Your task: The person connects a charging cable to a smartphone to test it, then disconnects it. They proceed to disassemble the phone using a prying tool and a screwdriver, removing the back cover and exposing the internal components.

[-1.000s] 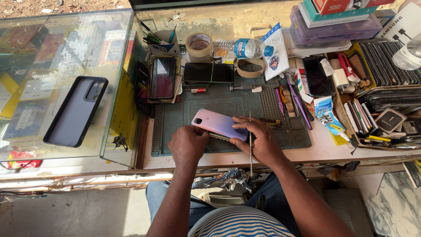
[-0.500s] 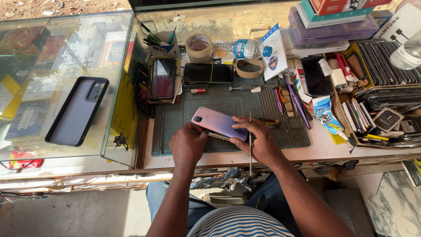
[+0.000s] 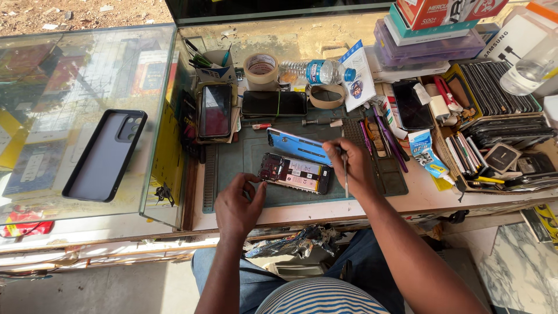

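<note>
An opened phone body (image 3: 295,172) lies on the dark green work mat (image 3: 232,168), its circuit boards and battery showing. My left hand (image 3: 237,203) rests at its left end, fingertips touching the corner. My right hand (image 3: 349,167) grips the shiny blue back cover (image 3: 297,145), lifted clear above the phone and tilted. The same hand also holds a thin metal tool (image 3: 345,181) that points down toward the table's edge.
A glass counter (image 3: 70,75) on the left bears a phone in a dark case (image 3: 104,154). Behind the mat lie two dark phones (image 3: 274,103), tape rolls (image 3: 262,64) and a water bottle (image 3: 317,72). Trays of parts (image 3: 500,87) and stacked boxes (image 3: 430,35) crowd the right.
The back cover has come off the phone: my right hand lifted it away toward the far side, which exposed the insides. My left hand slid to the phone's left end.
</note>
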